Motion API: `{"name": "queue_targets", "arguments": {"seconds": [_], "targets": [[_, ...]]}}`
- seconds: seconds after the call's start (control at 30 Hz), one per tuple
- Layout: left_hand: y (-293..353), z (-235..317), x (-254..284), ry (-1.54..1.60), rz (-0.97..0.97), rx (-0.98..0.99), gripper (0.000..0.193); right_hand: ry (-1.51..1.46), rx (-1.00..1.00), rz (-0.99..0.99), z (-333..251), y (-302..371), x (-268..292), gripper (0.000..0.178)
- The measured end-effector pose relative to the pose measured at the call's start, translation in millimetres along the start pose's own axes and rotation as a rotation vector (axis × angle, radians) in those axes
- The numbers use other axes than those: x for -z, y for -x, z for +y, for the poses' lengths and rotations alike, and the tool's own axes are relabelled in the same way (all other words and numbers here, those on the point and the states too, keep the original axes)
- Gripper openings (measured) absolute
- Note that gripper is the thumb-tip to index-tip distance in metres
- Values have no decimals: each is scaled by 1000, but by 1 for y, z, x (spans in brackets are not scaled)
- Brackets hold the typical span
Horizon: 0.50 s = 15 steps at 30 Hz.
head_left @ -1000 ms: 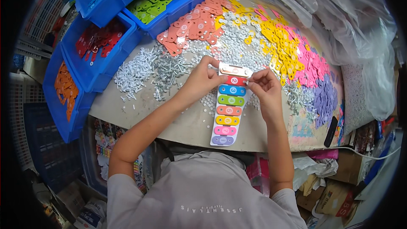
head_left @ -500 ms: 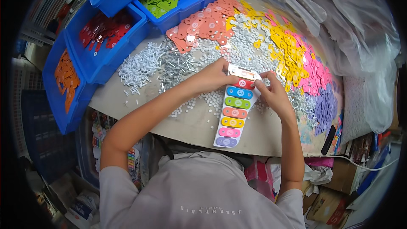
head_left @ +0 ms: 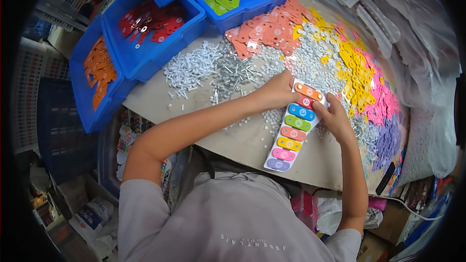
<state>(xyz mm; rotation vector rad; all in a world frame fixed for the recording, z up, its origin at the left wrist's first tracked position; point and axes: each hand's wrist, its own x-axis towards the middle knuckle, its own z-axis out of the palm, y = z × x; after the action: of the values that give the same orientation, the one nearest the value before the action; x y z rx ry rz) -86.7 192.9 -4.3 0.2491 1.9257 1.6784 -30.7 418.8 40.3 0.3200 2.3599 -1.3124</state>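
A toy xylophone (head_left: 293,134) with a white base and a row of coloured bars, orange at its wide far end and purple at its narrow near end, slants over the front of the table. My left hand (head_left: 280,90) is closed on its left edge by the orange and red bars. On the opposite edge, the thumb and fingers of my right hand (head_left: 336,119) grip the same wide end. The undersides of both hands' grips are hidden. Beyond my left hand lie piles of white pins (head_left: 191,68) and metal pins (head_left: 236,71).
Blue bins (head_left: 160,51) with red, green and orange bars stand at the far left. Coral bars (head_left: 267,29), yellow bars (head_left: 357,68), pink bars (head_left: 381,102) and purple bars (head_left: 387,138) lie heaped along the far and right side, around small white rings (head_left: 310,65). Clear plastic bags (head_left: 422,68) hang at the right.
The whole view has shifted, so table and bins sit further right. Both hands keep their hold on the xylophone. Its end bar, pale with glare before, now shows orange.
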Motion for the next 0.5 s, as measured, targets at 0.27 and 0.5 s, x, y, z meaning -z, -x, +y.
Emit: {"name": "queue_targets", "arguments": {"seconds": [0.27,0.5], "targets": [[38,28,36,-211,115,-55,28,377,204,574,0,47,-12,22],[75,10,141,-758,705,-395,11,645,140,900,87,106,46,17]]}}
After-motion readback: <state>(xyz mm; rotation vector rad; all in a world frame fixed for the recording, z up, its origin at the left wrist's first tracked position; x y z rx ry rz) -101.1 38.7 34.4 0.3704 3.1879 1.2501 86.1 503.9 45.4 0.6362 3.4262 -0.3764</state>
